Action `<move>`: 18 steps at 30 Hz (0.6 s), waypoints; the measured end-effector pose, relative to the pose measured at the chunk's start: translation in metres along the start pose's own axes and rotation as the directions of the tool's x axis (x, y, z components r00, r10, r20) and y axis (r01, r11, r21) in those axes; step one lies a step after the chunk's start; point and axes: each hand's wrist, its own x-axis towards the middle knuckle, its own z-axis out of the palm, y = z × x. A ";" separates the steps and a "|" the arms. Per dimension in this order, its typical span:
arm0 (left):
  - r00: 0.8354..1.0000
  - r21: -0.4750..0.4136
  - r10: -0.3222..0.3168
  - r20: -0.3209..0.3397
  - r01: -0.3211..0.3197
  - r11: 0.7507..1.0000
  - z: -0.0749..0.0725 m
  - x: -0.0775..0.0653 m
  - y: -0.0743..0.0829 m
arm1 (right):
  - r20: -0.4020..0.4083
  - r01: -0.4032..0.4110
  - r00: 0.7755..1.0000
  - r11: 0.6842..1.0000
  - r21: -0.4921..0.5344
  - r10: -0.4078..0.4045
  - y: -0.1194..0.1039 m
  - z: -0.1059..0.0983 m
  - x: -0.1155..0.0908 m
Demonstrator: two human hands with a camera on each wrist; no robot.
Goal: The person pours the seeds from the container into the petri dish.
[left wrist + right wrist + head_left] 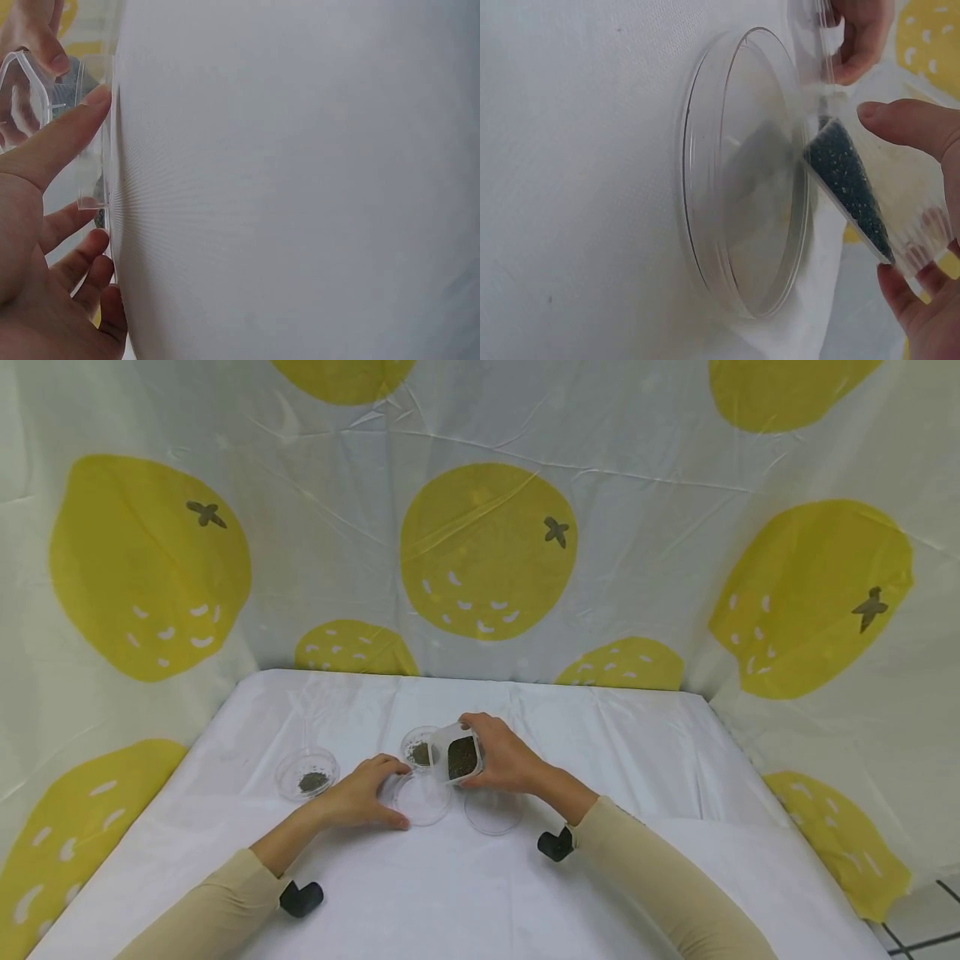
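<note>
My right hand (510,756) grips a clear plastic tub (444,743), tilted with its mouth toward the left. Dark granules (847,187) lie banked against one wall inside it. Below the tub's left side stands a clear petri dish (422,821), and my left hand (363,797) holds it at the rim, thumb (79,124) on the near side and fingers on the far side. Just behind it, partly covered by the tub, is a petri dish (407,739) with dark granules in it. Another clear petri dish (739,247) stands beneath my right hand.
Farther left, a petri dish (283,779) holds a small heap of dark granules (312,782). White cloth (420,902) covers the table. A curtain with yellow lemons (487,552) hangs behind and at both sides.
</note>
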 end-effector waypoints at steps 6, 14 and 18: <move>1.000 0.005 0.000 -0.003 0.000 1.000 0.001 0.001 -0.001 | -0.027 -0.018 1.000 0.996 -0.093 0.015 -0.005 0.002 -0.002; 1.000 0.012 -0.001 -0.001 0.001 1.000 0.001 0.001 -0.001 | -0.081 0.034 0.996 0.989 -0.141 -0.046 -0.006 0.006 -0.001; 1.000 0.010 -0.007 0.000 0.007 1.000 0.001 0.001 -0.001 | -0.085 0.052 0.994 0.984 -0.168 -0.067 -0.006 0.007 0.000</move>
